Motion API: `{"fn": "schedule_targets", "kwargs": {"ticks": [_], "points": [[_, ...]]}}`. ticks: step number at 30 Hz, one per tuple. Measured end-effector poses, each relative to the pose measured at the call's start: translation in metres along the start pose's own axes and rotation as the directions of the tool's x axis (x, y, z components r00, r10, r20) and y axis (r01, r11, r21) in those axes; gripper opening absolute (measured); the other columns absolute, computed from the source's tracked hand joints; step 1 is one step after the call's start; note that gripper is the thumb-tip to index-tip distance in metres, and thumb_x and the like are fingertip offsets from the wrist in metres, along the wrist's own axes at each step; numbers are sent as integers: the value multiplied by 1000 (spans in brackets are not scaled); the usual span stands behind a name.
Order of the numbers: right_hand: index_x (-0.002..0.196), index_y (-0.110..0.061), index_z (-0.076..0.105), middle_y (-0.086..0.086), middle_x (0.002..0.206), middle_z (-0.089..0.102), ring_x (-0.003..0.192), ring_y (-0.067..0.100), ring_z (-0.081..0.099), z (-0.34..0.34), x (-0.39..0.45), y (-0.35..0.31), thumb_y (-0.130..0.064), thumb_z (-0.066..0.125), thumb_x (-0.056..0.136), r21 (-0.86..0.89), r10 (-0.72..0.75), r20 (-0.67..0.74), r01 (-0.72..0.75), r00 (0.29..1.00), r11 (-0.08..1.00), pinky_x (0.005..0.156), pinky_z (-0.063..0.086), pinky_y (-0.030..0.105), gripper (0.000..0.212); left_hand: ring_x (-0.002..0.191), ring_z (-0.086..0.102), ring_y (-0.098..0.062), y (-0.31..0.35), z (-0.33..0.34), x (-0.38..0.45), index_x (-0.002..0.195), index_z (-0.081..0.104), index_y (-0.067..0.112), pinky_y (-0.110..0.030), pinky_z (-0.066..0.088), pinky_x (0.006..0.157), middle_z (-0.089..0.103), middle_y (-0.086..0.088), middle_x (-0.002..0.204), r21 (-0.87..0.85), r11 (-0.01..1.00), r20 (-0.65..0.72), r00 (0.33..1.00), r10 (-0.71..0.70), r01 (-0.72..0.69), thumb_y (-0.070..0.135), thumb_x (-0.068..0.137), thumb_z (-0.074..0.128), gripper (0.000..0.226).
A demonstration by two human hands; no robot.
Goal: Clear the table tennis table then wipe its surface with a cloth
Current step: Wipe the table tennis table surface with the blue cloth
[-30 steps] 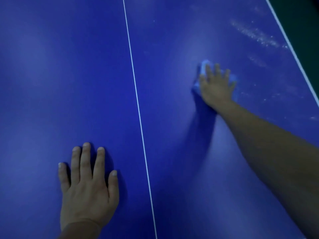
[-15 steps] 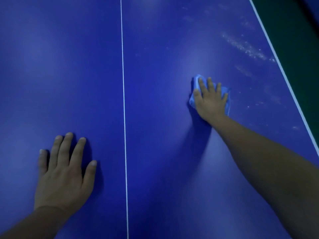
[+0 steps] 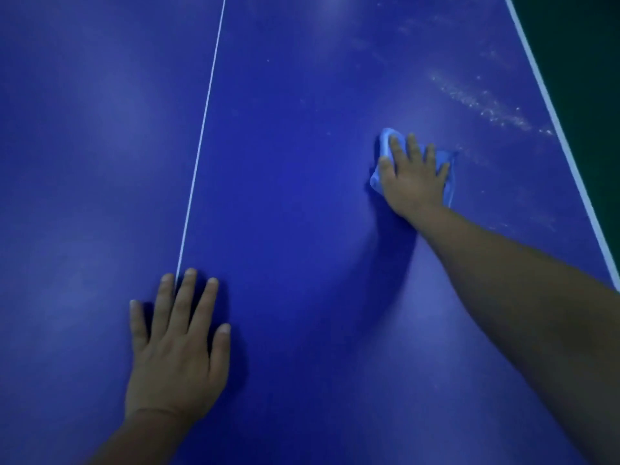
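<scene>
The blue table tennis table (image 3: 302,162) fills the view, with a thin white centre line (image 3: 201,135) running away from me. My right hand (image 3: 414,176) presses flat, fingers spread, on a folded light blue cloth (image 3: 385,139) on the right half of the table. The cloth shows only at the hand's left and right edges. My left hand (image 3: 177,347) rests flat on the surface near me, fingers straight, lying across the centre line's near end. It holds nothing.
Whitish dusty streaks (image 3: 483,105) lie on the table beyond and right of the cloth. The table's white right edge line (image 3: 553,122) runs diagonally, with dark green floor (image 3: 587,45) beyond it.
My right hand with the cloth has slid back toward me and a little left, away from the dusty streaks. My left hand has shifted right, onto the centre line.
</scene>
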State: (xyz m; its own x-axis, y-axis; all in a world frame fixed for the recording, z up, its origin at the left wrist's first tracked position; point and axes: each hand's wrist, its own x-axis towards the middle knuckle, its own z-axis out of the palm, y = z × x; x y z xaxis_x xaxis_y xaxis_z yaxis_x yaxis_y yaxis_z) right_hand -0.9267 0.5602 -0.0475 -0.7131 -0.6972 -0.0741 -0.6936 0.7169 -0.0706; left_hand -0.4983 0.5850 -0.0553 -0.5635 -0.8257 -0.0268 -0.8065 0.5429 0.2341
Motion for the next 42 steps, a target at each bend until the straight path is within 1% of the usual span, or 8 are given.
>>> {"fn": "schedule_targets", "kwargs": {"ticks": [4,7,14,21,29,32,36,42], "points": [[156,-34,22,0,165,19,150,40,15,17,-54,-47,-54,22,99,-35,-269,-27,268,963,963,115,10,67,61,150,19,-32,0,0,1,148,44,13,-62,12,118,32,-10,159,10,1000,13,1000,17,-17,41,93,33,63],[152,-36,34,-1,161,32,147,38,26,27,-101,-63,-57,26,98,-45,-619,-1,619,785,784,114,13,66,59,149,22,-33,1,0,2,147,46,14,-60,13,118,33,-10,159,14,1000,9,1000,23,-24,40,93,33,62],[157,-39,11,-5,167,5,153,32,1,-5,-6,18,-56,22,103,-5,-182,85,183,980,983,119,2,62,59,150,19,-31,1,-1,2,148,44,14,-55,8,120,31,-10,160,9,1000,31,999,14,-14,41,94,32,62],[153,-35,34,1,161,31,148,38,24,14,-192,53,-56,30,102,-23,-637,37,638,770,770,113,18,68,55,150,20,-34,3,-6,2,148,45,12,-58,9,119,32,-12,159,-5,1000,52,999,-1,2,41,94,31,63],[156,-41,14,-4,167,9,152,35,4,0,-40,39,-59,23,100,40,-11,32,10,999,999,117,2,66,60,151,17,-32,2,-3,2,150,42,14,-58,8,120,29,-12,160,4,1000,49,999,1,-1,41,96,29,62],[156,-34,27,4,164,23,149,41,17,15,-129,21,-55,30,101,-56,-267,-84,263,960,963,114,12,67,59,151,16,-32,1,-2,2,150,42,14,-58,8,120,28,-11,161,2,1000,41,999,3,-3,42,96,29,62],[151,-35,36,2,160,33,147,39,25,19,-178,39,-57,32,101,-61,-704,3,703,710,709,113,19,67,55,151,16,-32,1,-3,3,150,42,14,-56,7,120,28,-11,161,-4,1000,39,999,-1,1,43,96,27,63],[156,-42,14,-4,167,8,152,35,3,0,-40,43,-61,22,99,30,-51,45,50,998,998,117,3,66,61,150,18,-34,4,-7,3,150,42,12,-59,10,119,30,-14,159,-14,1000,40,999,-2,2,43,96,27,64]]}}
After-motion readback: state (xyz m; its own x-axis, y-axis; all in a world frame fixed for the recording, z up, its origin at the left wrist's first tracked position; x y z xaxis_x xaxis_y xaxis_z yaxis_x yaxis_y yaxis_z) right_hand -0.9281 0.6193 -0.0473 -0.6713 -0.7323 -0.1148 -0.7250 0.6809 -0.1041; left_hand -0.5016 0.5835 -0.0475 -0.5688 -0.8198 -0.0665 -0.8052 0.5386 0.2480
